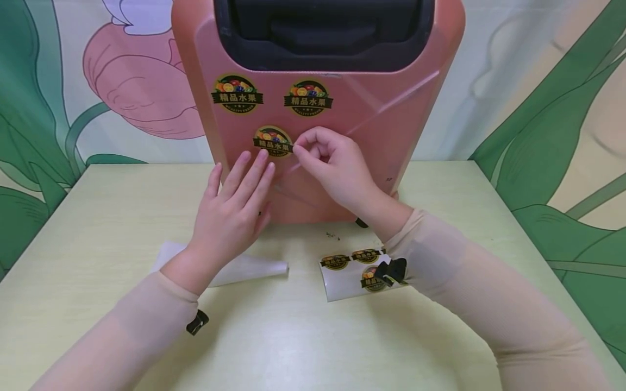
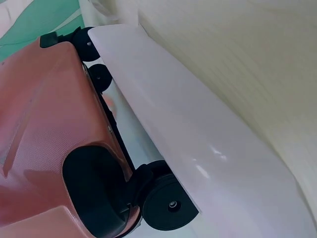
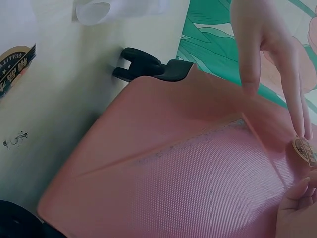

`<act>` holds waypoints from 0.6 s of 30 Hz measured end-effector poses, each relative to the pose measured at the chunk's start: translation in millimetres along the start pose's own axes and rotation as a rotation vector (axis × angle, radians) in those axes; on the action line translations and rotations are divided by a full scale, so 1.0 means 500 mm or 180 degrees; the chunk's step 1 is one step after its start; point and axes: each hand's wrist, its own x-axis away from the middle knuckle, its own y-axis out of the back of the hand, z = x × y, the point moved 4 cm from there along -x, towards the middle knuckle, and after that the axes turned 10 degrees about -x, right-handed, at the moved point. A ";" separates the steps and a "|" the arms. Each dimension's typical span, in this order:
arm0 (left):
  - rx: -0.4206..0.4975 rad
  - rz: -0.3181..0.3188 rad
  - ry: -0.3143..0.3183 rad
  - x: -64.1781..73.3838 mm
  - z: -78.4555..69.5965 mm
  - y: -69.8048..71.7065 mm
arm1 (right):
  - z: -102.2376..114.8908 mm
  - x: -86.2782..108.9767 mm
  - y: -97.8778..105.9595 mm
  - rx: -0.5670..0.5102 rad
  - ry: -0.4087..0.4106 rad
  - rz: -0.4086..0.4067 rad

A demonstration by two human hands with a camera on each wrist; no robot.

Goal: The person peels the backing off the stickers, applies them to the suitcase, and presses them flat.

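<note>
A pink suitcase (image 1: 386, 136) stands upright on the table, two round fruit stickers (image 1: 237, 95) side by side on its upper face. Below them is a third fruit sticker (image 1: 271, 136). Thumb and index finger of my right hand (image 1: 337, 168) pinch this sticker's right edge. My left hand (image 1: 230, 212) has its fingers extended, with fingertips at the sticker's lower edge. In the right wrist view, both hands meet around the same sticker (image 3: 302, 148) at the right border. The left wrist view shows the suitcase's lower part and a black wheel (image 2: 171, 204), but no fingers.
A sticker sheet (image 1: 342, 285) lies on the table (image 1: 274, 336) in front of the suitcase, partly behind my right wrist. A curled white paper (image 1: 251, 269) lies under my left forearm. Small dark specks (image 1: 333, 235) sit near the suitcase base. Behind hangs a leaf-patterned backdrop (image 1: 548, 136).
</note>
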 end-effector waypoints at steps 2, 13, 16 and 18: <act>-0.0019 0.0015 0.0002 -0.002 0.000 -0.001 | 0.000 -0.001 0.000 0.0024 -0.0002 -0.0009; -0.0136 0.0077 0.0039 -0.010 0.002 -0.010 | -0.001 -0.003 -0.002 0.0068 0.0002 -0.0046; -0.0153 0.0095 0.0056 -0.013 0.004 -0.012 | -0.002 -0.004 -0.002 0.0085 -0.0004 -0.0058; -0.0168 0.0107 0.0068 -0.015 0.005 -0.014 | -0.002 -0.004 -0.003 0.0097 0.0001 -0.0063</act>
